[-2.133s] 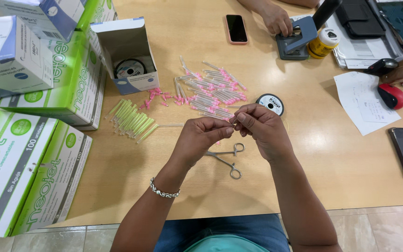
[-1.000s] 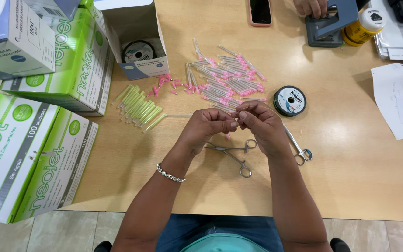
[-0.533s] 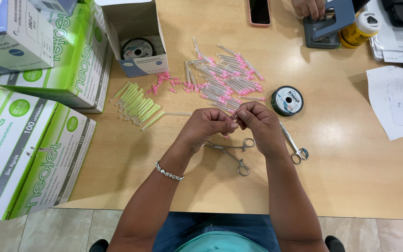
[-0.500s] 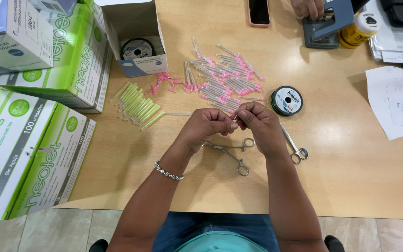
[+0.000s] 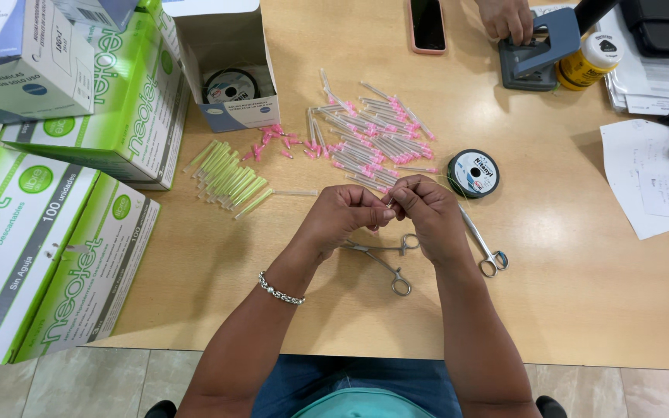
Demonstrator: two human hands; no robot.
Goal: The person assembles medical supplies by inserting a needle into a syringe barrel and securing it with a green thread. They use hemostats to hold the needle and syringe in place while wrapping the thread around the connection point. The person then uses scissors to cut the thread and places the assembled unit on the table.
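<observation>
Green and white cartons (image 5: pixel 63 232) crowd the left edge of my counter (image 5: pixel 582 310). Right of them lie yellow-green caps (image 5: pixel 230 179), then the pink-tipped needles (image 5: pixel 369 143). My left hand (image 5: pixel 344 217) and right hand (image 5: pixel 425 214) meet, fingers pinched narrow on one small needle piece (image 5: pixel 389 201), too small to make out. Forceps (image 5: pixel 385 259) lie just near; scissors (image 5: pixel 485 248) and a thread spool (image 5: pixel 474 173) sit right. Bare wood spreads near-right.

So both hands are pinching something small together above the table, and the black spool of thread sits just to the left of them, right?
Not quite. In the head view the spool of thread sits to the right of the left hand and right hand, not the left. The rest holds.
</observation>
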